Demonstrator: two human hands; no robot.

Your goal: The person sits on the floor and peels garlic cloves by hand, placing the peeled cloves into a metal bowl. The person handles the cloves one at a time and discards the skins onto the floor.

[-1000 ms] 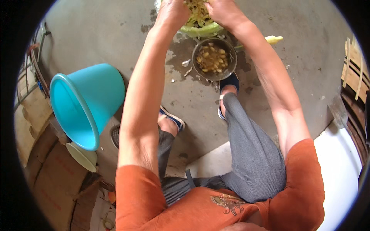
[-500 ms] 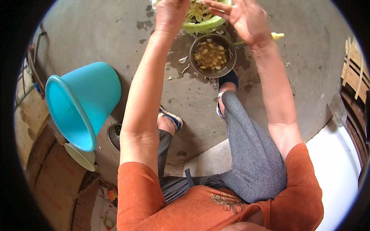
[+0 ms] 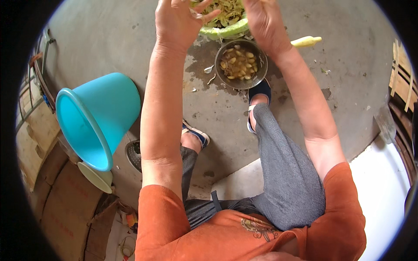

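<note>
My left hand (image 3: 176, 24) is raised at the top edge, its fingers spread and nothing visible in them. Opposite it, my right hand (image 3: 266, 28) is turned on edge with fingers stretched upward, partly cut off by the frame. Between and beyond them is a green-rimmed basin (image 3: 226, 32) heaped with pale green leafy scraps (image 3: 226, 13). Just nearer stands a round metal bowl (image 3: 219, 71) of peeled cloves, likely garlic, in brownish water (image 3: 238, 63). A pale yellow handle (image 3: 307, 41) sticks out beside my right wrist; the rest is hidden.
On the left, a large turquoise bucket (image 3: 109, 95) lies on its side, with a pale green bowl (image 3: 98, 178) and a perforated metal strainer (image 3: 133, 154) near it. White peel bits (image 3: 209, 69) and wet patches mark the concrete floor (image 3: 348, 87). A flat blade (image 3: 385, 124) leans at right.
My hands have moved apart from over the basin, the left one leftward and opening. More of the scraps and the yellow handle shows. The view has shifted slightly.
</note>
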